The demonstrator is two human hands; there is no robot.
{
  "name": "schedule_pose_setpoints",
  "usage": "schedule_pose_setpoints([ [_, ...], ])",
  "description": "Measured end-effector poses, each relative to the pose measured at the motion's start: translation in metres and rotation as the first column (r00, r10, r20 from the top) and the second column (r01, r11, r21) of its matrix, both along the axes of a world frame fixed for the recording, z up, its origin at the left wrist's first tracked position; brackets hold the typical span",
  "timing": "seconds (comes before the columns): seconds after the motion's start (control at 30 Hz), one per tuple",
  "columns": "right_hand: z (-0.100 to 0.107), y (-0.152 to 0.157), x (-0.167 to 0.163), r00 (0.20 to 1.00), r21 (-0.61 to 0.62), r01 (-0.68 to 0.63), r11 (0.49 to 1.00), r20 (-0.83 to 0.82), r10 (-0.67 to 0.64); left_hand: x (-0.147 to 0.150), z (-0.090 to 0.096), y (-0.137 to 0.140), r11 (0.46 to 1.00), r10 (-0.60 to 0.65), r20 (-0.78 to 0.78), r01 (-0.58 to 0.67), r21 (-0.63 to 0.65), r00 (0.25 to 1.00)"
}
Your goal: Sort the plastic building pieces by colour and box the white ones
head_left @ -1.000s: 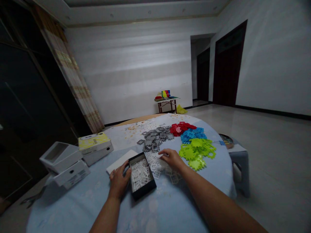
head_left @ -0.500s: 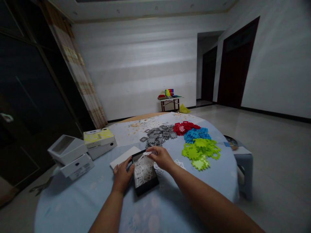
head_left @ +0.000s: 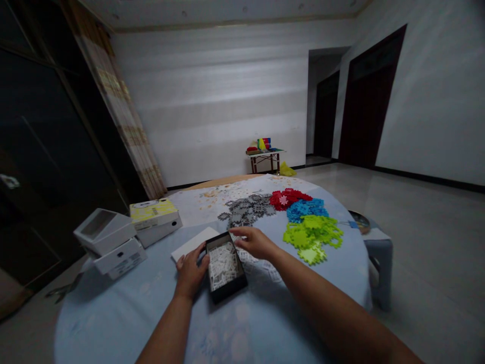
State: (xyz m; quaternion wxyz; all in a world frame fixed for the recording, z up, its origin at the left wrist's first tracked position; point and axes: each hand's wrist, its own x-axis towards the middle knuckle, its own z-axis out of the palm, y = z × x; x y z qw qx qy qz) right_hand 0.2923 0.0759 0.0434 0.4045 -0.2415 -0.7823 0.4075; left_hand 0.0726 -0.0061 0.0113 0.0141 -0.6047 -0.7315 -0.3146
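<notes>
Black box (head_left: 226,266) of white pieces sits near the round table's (head_left: 113,323) front middle.
Left hand (head_left: 190,273) grips its left wall, fingers curled; right hand (head_left: 254,242) hovers loosely open, empty, over the far-right corner, bare cloth in front.

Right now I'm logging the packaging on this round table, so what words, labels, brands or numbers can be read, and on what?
None can be read.
Yellow-topped cardboard box: a printed picture and side marks, too blurred.
White cardboard box lying low at the left: dark print on its side, too small.
Small black box of white plastic pieces, held by the left hand: no lettering visible.
</notes>
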Motion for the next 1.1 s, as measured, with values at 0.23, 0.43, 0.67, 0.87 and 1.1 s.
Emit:
schedule_pose_setpoints([
  [0.23,-0.003,0.016,0.026,0.985,-0.196,0.034,0.98,-0.161,-0.067,0.001,0.001,0.001,1.0,0.017,-0.004,-0.017,-0.005,1.0],
  [0.43,0.014,-0.021,-0.002,0.991,0.065,-0.1,0.993,-0.08,0.105,-0.001,0.001,0.003,1.0,0.017,-0.02,-0.017,-0.008,1.0],
  [0.67,0.013,-0.011,0.021,0.988,0.148,0.113,0.983,0.083,-0.126,-0.002,0.001,0.002,1.0,0.012,-0.029,-0.012,-0.014,1.0],
  [0.87,0.007,0.011,0.084,0.829,0.014,0.212,0.977,0.528,-0.187,-0.004,-0.001,0.005,1.0,0.017,-0.052,-0.018,-0.012,0.999],
  [1.1,0.007,-0.003,0.099,0.611,0.068,0.1,0.993,0.783,-0.115,-0.004,0.0,0.004,0.999,0.026,-0.065,-0.028,-0.022,0.998],
])
